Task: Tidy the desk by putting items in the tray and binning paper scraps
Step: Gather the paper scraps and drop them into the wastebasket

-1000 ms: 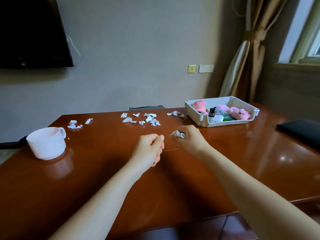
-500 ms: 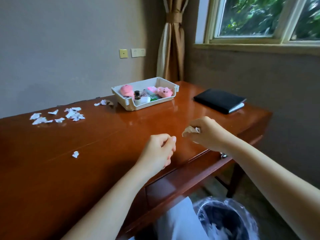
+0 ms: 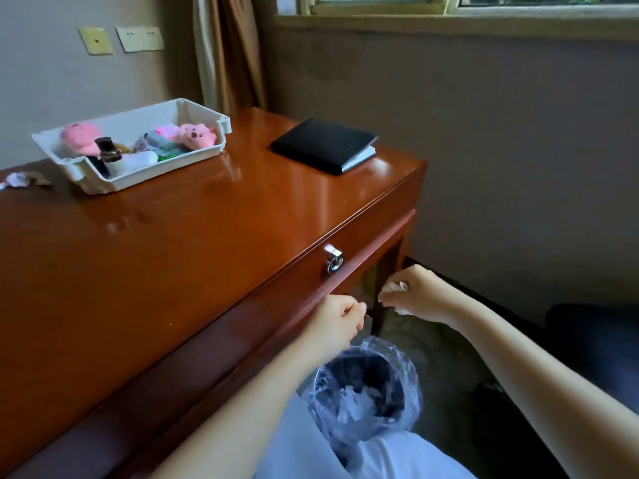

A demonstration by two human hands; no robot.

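Note:
My right hand (image 3: 416, 294) grips crumpled white paper scraps (image 3: 394, 288), held off the desk's front edge and above the floor. Below it stands a round bin (image 3: 366, 392) lined with clear plastic, with white paper inside. My left hand (image 3: 340, 321) is curled into a fist at the desk's front edge; whether it holds anything is hidden. The white tray (image 3: 204, 114) sits on the desk at the back left with pink plush toys, a small dark bottle and other small items in it. A few more scraps (image 3: 15, 179) lie left of the tray.
A black notebook (image 3: 323, 145) lies near the brown desk's (image 3: 173, 243) right corner. A metal ring pull (image 3: 333, 261) hangs on the desk's front drawer. Curtain, wall sockets and a window are behind. Something dark stands on the floor at right.
Both hands moved from over the desk to beyond its front edge, toward the bin. The view swung right and down, so the bin is in full view and most scraps left the frame.

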